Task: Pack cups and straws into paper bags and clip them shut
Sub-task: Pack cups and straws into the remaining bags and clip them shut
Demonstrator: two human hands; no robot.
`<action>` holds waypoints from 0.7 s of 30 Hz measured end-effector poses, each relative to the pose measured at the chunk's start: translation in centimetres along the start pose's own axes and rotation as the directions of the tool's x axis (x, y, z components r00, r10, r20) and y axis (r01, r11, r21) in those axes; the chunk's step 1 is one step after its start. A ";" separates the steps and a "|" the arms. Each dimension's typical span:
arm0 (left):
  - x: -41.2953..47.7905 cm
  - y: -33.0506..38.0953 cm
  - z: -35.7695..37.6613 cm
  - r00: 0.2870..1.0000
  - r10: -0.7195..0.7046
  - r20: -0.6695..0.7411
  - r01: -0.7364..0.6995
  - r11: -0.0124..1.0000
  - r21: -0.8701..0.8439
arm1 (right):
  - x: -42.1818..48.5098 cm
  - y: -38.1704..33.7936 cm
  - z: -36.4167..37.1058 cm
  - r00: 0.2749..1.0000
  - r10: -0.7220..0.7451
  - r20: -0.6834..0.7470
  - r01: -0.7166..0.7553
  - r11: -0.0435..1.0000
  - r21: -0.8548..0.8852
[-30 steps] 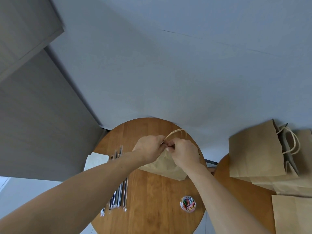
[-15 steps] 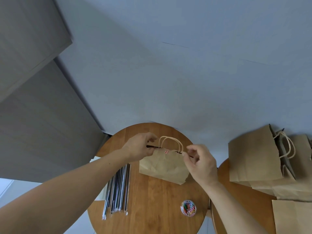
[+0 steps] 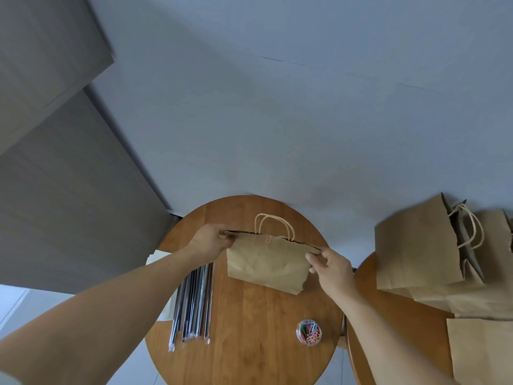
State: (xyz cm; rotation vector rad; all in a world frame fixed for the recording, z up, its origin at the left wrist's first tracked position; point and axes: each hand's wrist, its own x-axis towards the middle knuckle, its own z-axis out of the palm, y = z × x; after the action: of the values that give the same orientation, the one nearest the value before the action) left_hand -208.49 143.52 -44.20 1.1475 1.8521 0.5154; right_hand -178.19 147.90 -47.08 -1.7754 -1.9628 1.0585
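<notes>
Head view: left hand (image 3: 208, 243) and right hand (image 3: 331, 264) pinch the clipped paper bag's (image 3: 268, 263) top corners over the round table (image 3: 249, 343); tugging apart could pop the red paper clip (image 3: 268, 239)

- One camera only, worn on my head, looking forward and down over my arms.
- The wide lens bends the round table (image 3: 249, 329) below me and takes in much of the grey wall (image 3: 277, 107) beyond it.
- My left hand (image 3: 208, 243) and right hand (image 3: 330, 265) sit near the middle, close to the lens.
- A second table (image 3: 388, 329) is cut off at the right edge.
</notes>
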 end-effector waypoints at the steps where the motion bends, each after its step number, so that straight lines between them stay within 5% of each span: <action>1: -0.2 0.1 -0.1 1.000 -0.006 -0.001 0.006 1.000 -0.011 | 0.1 -0.1 0.1 1.000 -0.007 -0.019 0.007 1.000 0.029; 13: -6.8 2.1 -5.2 0.966 0.000 -0.257 -0.066 0.967 -0.247 | 0.3 -6.9 -0.3 0.973 -0.135 -0.188 0.182 0.949 0.259; 21: -13.9 3.7 -12.4 0.818 0.082 -0.569 -0.273 0.926 -0.259 | -2.0 -19.3 -1.4 0.904 -0.220 -0.367 0.348 0.877 0.331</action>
State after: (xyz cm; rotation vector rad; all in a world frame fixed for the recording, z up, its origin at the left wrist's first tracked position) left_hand -214.30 134.42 -28.56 1.0095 2.0259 1.3370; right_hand -191.00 147.01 -32.50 -1.2950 -1.6153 0.9134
